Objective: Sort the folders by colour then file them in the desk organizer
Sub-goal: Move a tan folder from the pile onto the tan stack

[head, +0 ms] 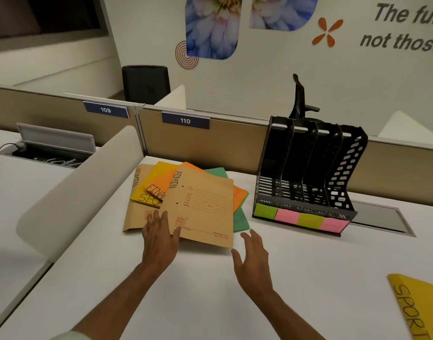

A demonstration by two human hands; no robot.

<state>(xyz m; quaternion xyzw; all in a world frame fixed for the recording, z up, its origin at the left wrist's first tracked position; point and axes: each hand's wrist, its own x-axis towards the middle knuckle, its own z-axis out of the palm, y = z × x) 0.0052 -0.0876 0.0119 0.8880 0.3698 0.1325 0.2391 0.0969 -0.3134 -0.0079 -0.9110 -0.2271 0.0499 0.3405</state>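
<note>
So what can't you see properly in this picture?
All in the head view:
1. The green folder is mostly under the top brown folder, so its label is unreadable.
2. The coloured labels on the desk organizer have writing too blurred to read.
3. The yellow folder at bottom right is cut off by the picture's edge.

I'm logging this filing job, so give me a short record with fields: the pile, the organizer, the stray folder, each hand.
pile: brown ADMIN folder on top; yellow folder, orange folder, green folder and second brown folder beneath
organizer: black desk organizer, four slots, no folders visible inside; green and pink labels
stray: yellow SPORT folder, near right
left hand: fingers flat on the pile's near edge
right hand: open beside pile, holding nothing
</note>
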